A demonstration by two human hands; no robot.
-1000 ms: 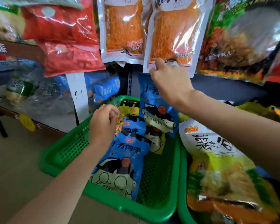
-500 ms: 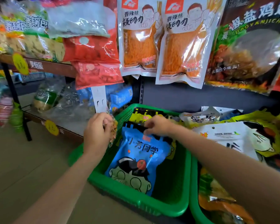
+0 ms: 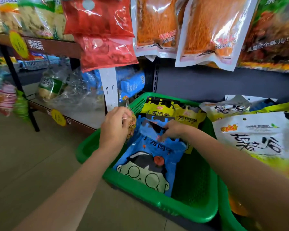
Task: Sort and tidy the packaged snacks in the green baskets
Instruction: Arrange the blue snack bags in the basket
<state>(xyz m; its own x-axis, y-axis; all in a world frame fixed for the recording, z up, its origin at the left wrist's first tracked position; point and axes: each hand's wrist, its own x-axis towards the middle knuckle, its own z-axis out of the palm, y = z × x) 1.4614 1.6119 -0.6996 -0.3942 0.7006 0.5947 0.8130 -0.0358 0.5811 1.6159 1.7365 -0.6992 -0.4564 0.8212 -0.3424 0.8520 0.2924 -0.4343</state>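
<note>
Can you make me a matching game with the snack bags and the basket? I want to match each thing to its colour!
Things:
1. basket that holds the cartoon-face bags
2. cartoon-face bag lying on top at the front of that basket
3. two bags standing at the back of that basket
4. two bags hanging at the upper left

Colours:
A. red
B. yellow
C. green
D. blue

Pairs: 1-C, 2-D, 3-B, 4-A
</note>
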